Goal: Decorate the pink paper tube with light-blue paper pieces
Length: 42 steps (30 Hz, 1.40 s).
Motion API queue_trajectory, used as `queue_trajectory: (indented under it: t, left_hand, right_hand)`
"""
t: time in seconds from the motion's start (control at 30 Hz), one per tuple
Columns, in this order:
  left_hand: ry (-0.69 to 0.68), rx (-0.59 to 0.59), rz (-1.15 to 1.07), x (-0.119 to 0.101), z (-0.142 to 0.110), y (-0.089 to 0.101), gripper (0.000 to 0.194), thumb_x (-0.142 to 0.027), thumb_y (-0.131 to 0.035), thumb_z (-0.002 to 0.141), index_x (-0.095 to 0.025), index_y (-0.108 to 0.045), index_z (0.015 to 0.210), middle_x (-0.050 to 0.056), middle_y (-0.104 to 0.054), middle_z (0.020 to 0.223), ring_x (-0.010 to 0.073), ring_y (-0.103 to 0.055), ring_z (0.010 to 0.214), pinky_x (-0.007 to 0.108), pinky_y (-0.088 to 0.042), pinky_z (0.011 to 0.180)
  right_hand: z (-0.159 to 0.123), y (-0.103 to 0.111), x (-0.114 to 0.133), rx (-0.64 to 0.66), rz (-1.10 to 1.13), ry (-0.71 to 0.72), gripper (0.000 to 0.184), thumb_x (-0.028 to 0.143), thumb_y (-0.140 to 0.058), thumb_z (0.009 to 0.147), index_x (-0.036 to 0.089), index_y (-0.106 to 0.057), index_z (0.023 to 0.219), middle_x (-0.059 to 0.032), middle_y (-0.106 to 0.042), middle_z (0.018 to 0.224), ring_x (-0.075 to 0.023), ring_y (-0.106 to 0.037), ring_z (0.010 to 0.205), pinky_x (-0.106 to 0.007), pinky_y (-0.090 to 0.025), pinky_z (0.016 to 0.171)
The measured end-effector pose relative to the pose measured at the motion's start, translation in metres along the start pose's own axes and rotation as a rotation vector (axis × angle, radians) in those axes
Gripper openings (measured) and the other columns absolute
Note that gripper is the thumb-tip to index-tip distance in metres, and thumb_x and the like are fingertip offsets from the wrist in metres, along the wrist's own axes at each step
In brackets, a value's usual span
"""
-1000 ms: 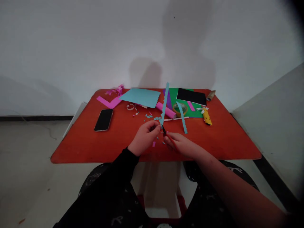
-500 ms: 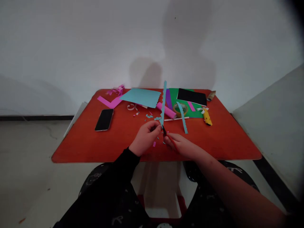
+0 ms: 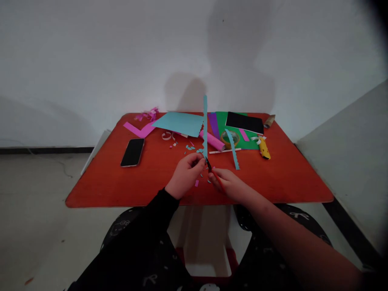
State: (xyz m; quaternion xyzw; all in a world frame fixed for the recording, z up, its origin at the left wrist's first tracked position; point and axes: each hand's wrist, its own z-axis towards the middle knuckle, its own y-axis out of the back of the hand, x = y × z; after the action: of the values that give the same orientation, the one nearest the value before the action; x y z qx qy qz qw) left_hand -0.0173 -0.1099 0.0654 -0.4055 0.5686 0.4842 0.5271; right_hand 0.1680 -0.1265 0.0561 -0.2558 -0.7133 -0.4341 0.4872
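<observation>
Pinched in my left hand (image 3: 188, 171) is the lower end of a narrow blue paper strip (image 3: 205, 121), which stands upright with a scalloped left edge. My right hand (image 3: 228, 182) grips red-handled scissors (image 3: 217, 178), and their dark blades meet the strip's lower end beside my left fingertips. Small blue paper scraps (image 3: 190, 148) lie on the table just beyond my left hand. A second scalloped blue strip (image 3: 233, 150) rests to the right, partly across a roll of tape (image 3: 230, 139).
On the red table (image 3: 100, 186) are a phone (image 3: 132, 152), a large blue sheet (image 3: 178, 123), pink paper pieces (image 3: 141, 130), a pink roll (image 3: 214, 141), a white stick (image 3: 224, 151), green paper (image 3: 221, 118), a black flat rectangle (image 3: 245, 123) and a yellow piece (image 3: 264, 148).
The held blue strip has turned more upright, its top shifting left and up. The scissors have moved slightly left with it. Both hands stay nearly in place.
</observation>
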Motion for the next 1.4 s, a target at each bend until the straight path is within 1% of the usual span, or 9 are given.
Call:
queue_trajectory:
  t: [0.17, 0.27, 0.53, 0.67, 0.73, 0.93, 1.07, 1.27, 1.4]
  left_hand:
    - [-0.004, 0.07, 0.039, 0.001, 0.0, 0.003, 0.022, -0.037, -0.058, 0.092, -0.018, -0.057, 0.08, -0.003, -0.05, 0.074, 0.0115, -0.045, 0.07, 0.024, -0.039, 0.067]
    - [0.009, 0.09, 0.034, 0.0, -0.001, 0.002, 0.023, -0.037, -0.058, 0.092, -0.018, -0.057, 0.08, -0.002, -0.05, 0.074, 0.0119, -0.045, 0.07, 0.025, -0.039, 0.067]
    - [0.036, 0.025, 0.014, -0.003, -0.002, -0.004, 0.023, -0.037, -0.059, 0.09, -0.018, -0.057, 0.078, -0.003, -0.049, 0.072, 0.0112, -0.044, 0.066, 0.024, -0.038, 0.064]
    - [0.056, 0.011, -0.001, -0.003, -0.003, -0.007, 0.024, -0.04, -0.058, 0.09, -0.019, -0.057, 0.078, -0.002, -0.049, 0.071, 0.0119, -0.044, 0.066, 0.025, -0.037, 0.062]
    - [0.059, 0.023, 0.01, -0.004, -0.003, -0.006, 0.025, -0.04, -0.058, 0.09, -0.019, -0.057, 0.077, -0.002, -0.049, 0.07, 0.0122, -0.044, 0.065, 0.025, -0.037, 0.062]
    - [0.065, 0.114, 0.062, -0.008, -0.004, 0.002, 0.026, -0.038, -0.059, 0.091, -0.019, -0.054, 0.075, -0.004, -0.046, 0.069, 0.011, -0.042, 0.064, 0.024, -0.036, 0.061]
    - [0.082, 0.106, 0.06, -0.009, -0.004, 0.002, 0.026, -0.039, -0.059, 0.091, -0.019, -0.055, 0.075, -0.003, -0.047, 0.069, 0.0114, -0.043, 0.065, 0.025, -0.036, 0.062]
    - [0.092, 0.079, 0.03, -0.005, -0.003, -0.002, 0.026, -0.041, -0.058, 0.091, -0.018, -0.059, 0.079, -0.002, -0.055, 0.072, 0.0121, -0.048, 0.067, 0.025, -0.039, 0.064]
    - [0.088, 0.1, 0.045, -0.001, 0.0, 0.001, 0.026, -0.042, -0.061, 0.09, -0.018, -0.061, 0.08, -0.001, -0.058, 0.075, 0.0126, -0.051, 0.07, 0.026, -0.04, 0.066]
  right_hand:
    - [-0.002, 0.002, -0.001, 0.011, -0.007, -0.008, 0.049, 0.064, -0.051, 0.097, 0.021, -0.052, 0.075, 0.0009, -0.053, 0.066, -0.018, -0.051, 0.071, -0.029, -0.038, 0.068]
    - [-0.002, 0.002, -0.003, 0.007, -0.011, -0.003, 0.048, 0.064, -0.051, 0.097, 0.021, -0.054, 0.077, 0.0004, -0.055, 0.068, -0.0185, -0.053, 0.074, -0.029, -0.039, 0.07]
    - [0.001, -0.001, -0.006, -0.033, -0.025, 0.018, 0.052, 0.066, -0.049, 0.097, 0.02, -0.053, 0.074, -0.0002, -0.056, 0.072, -0.0169, -0.05, 0.072, -0.029, -0.035, 0.066]
    - [0.001, -0.001, -0.004, -0.038, -0.012, 0.017, 0.051, 0.066, -0.048, 0.097, 0.02, -0.055, 0.077, -0.0009, -0.057, 0.072, -0.0176, -0.051, 0.072, -0.029, -0.036, 0.065]
    - [0.0, 0.0, -0.003, -0.026, -0.008, 0.02, 0.049, 0.065, -0.049, 0.097, 0.02, -0.057, 0.078, -0.0008, -0.058, 0.072, -0.0177, -0.052, 0.072, -0.028, -0.037, 0.065]
    - [-0.001, 0.003, -0.001, 0.0, -0.035, 0.017, 0.047, 0.062, -0.052, 0.097, 0.019, -0.06, 0.08, -0.001, -0.06, 0.074, -0.0176, -0.052, 0.073, -0.028, -0.038, 0.067]
    - [0.0, 0.001, -0.002, -0.021, -0.032, 0.022, 0.049, 0.065, -0.051, 0.097, 0.019, -0.058, 0.078, -0.0009, -0.06, 0.075, -0.0173, -0.051, 0.073, -0.028, -0.037, 0.066]
    - [0.003, -0.005, -0.008, -0.045, -0.003, 0.012, 0.053, 0.068, -0.048, 0.097, 0.018, -0.061, 0.08, -0.0015, -0.061, 0.076, -0.0182, -0.052, 0.074, -0.029, -0.035, 0.067]
    - [0.004, -0.003, -0.01, -0.056, -0.024, 0.007, 0.052, 0.066, -0.05, 0.096, 0.018, -0.062, 0.08, -0.0011, -0.061, 0.077, -0.0181, -0.053, 0.074, -0.028, -0.034, 0.066]
